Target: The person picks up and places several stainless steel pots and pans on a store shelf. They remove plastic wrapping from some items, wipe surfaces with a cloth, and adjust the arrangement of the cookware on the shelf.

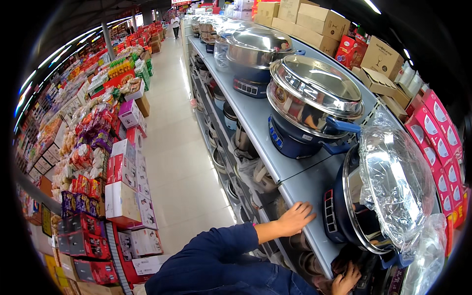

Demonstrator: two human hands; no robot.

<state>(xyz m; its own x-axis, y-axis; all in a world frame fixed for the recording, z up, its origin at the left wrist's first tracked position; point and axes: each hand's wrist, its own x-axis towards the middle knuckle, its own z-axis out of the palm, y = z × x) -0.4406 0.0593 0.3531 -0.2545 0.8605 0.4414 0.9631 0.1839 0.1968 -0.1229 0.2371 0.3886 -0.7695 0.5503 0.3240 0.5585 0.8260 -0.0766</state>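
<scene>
My left hand (297,218), in a dark blue sleeve, rests on the front edge of a grey metal shelf (295,184) with its fingers spread and nothing in them. Close to it stands an electric pot (339,210) with a dark blue base, its lid (396,184) wrapped in clear plastic. At the bottom of the view my right hand (346,278) is beside a dark object near the shelf's end; shadow hides whether it grips it. A second electric pot (313,96), with a shiny steel steamer tier and blue handles, stands further along.
More steel-lidded pots (258,48) line the shelf, with cookware (230,114) on lower tiers. Cardboard boxes (320,22) and pink boxes (435,121) stand behind. Left of the tiled aisle (180,147) are stacked cartons (123,202) and packaged goods. A person (175,26) stands far down the aisle.
</scene>
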